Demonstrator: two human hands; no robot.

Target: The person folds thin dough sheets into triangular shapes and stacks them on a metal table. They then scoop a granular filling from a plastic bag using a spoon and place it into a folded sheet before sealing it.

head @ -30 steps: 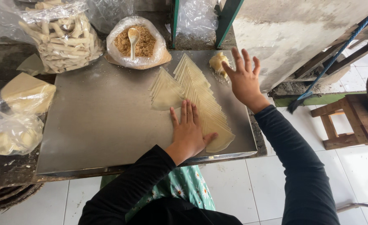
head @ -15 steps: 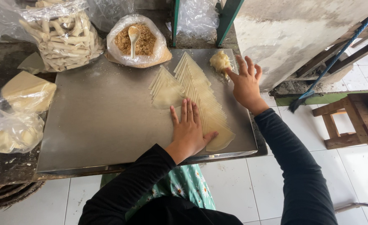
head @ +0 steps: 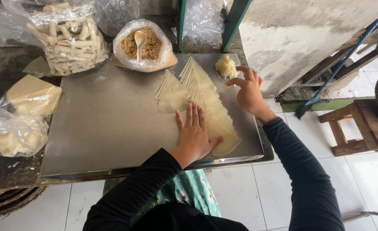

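Nearest to me, my left hand (head: 194,137) lies flat, fingers spread, palm pressing the near end of the fanned row of wrappers (head: 210,109) on the metal surface (head: 103,124); it grips nothing, it only pins the sheets, and it sits just where it sat a second ago. The row itself is pale, thin and overlapping, its long axis running from the rounded near end by the front right corner of the surface away toward the far edge, leaning a little left; each sheet's pointed tip aims away from me. Just left of its far half sits a smaller fan of wrappers (head: 171,95), touching it and pointing the same way. What has changed is my right hand (head: 249,92): a second ago it was spread over the far right corner, covering the lump of pale paste (head: 226,67); now it has drawn back toward me and to the right, fingers curled loosely with fingertips drawn together, and the lump shows bare, just beyond the fingertips. I cannot tell whether anything small is pinched between them. I judge that the hand has just taken from, or touched, the lump and is coming back to the sheets. Farther off, at the surface's far edge, a bag of brown crumbly filling (head: 142,45) holds a pale spoon (head: 139,42), and to its left stands a bag of rolled sticks (head: 71,40).
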